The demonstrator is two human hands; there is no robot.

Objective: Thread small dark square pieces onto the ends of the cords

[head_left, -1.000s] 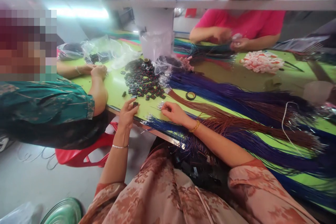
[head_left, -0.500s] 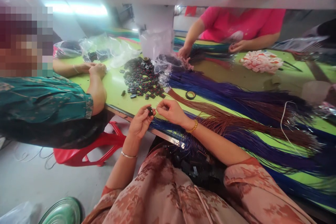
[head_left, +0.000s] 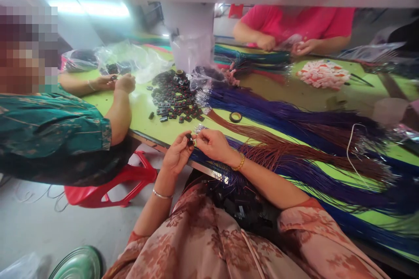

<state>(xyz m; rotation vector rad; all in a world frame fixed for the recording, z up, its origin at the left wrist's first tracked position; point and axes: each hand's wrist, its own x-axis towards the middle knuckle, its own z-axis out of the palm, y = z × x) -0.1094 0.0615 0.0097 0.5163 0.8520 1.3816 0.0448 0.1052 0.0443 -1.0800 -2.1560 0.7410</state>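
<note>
Fingers of your left hand (head_left: 177, 154) grip a black part (head_left: 189, 140) at the near edge of the green surface (head_left: 139, 111); your right hand (head_left: 215, 144) pinches a pale wire tip (head_left: 193, 140) just beside it.

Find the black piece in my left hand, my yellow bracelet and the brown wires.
Black piece (head_left: 189, 139): head view, its visible side.
Yellow bracelet (head_left: 242, 162): head view, visible band.
Brown wires (head_left: 291, 145): head view, middle of the bundle.
</note>
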